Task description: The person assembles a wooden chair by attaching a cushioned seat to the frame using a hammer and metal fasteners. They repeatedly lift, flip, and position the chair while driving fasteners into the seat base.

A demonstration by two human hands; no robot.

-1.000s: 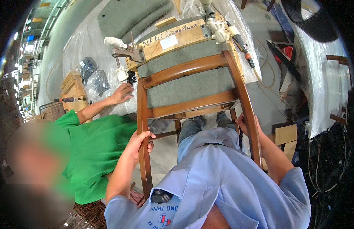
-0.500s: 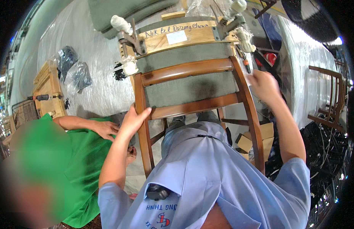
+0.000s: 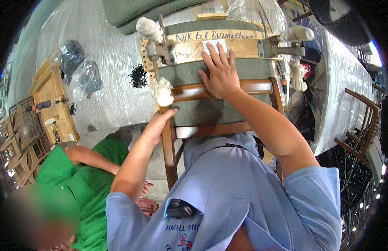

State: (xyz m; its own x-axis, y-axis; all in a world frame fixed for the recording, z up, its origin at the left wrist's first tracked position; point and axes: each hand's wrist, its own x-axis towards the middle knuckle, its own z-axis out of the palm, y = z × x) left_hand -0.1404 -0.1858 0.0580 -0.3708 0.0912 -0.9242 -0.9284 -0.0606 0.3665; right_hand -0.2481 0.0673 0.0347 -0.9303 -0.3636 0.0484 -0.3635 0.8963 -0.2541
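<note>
Two hands met the wooden chair point(image 3: 219, 90): right hand point(image 3: 221, 73) spread flat across its top rail, left hand point(image 3: 158, 125) wrapped around its smooth left post.

Clear plastic wrap point(image 3: 114, 88) is covering the furniture behind; wooden crates point(image 3: 55, 108) are sitting left, dark chair frames point(image 3: 361, 121) are standing right.

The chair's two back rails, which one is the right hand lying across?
The upper rail: the right hand rests flat over it, fingers reaching onto the wooden jig. The lower rail sits untouched below; the left hand grips the side post.
</note>
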